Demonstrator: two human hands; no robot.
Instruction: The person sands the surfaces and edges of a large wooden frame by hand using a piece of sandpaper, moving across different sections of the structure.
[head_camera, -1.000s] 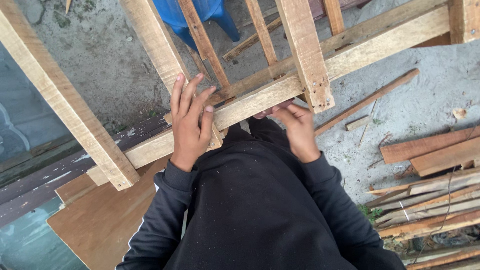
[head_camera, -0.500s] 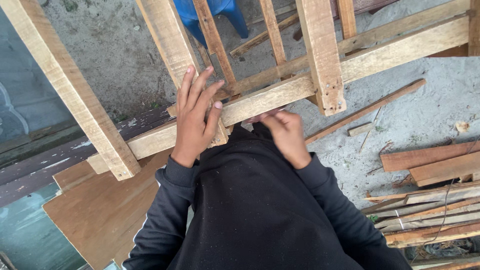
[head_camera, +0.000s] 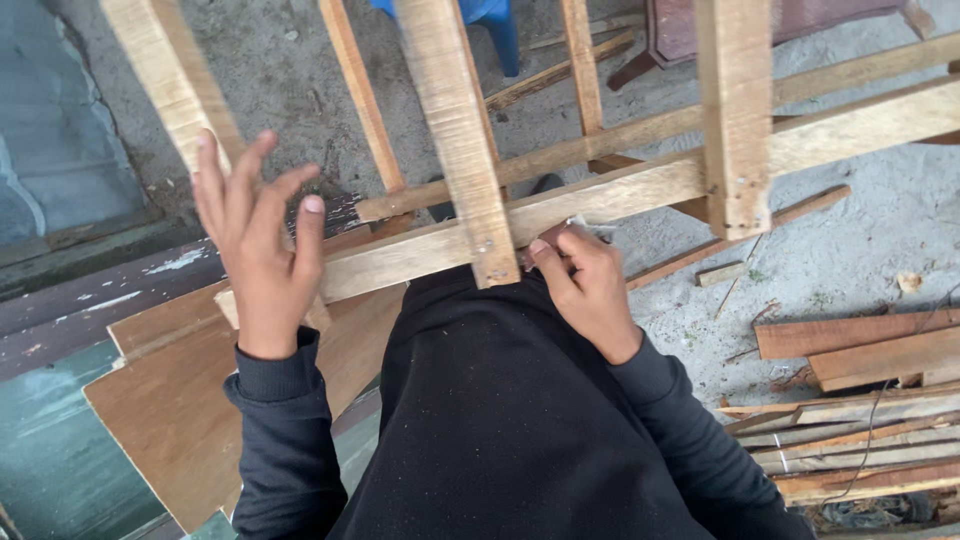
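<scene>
Sandy ground (head_camera: 880, 230), right hand (head_camera: 590, 290) half-hidden

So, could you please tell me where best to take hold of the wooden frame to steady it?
Probably the long cross rail, on its bare stretch between the two upright slats, coming from the near edge: it lies flat there, and the right hand already touches it.

Place: an outdoor carpentry yard or rough woodworking spot.
Ground: bare grey concrete (head_camera: 860, 250), dusty and strewn with wood chips.
Work piece: an unfinished frame of raw timber slats (head_camera: 600, 195).
Offcuts: a pile of planks (head_camera: 860, 400) at the right.
Sheet stock: brown plywood (head_camera: 170, 400) lying at the left.
</scene>
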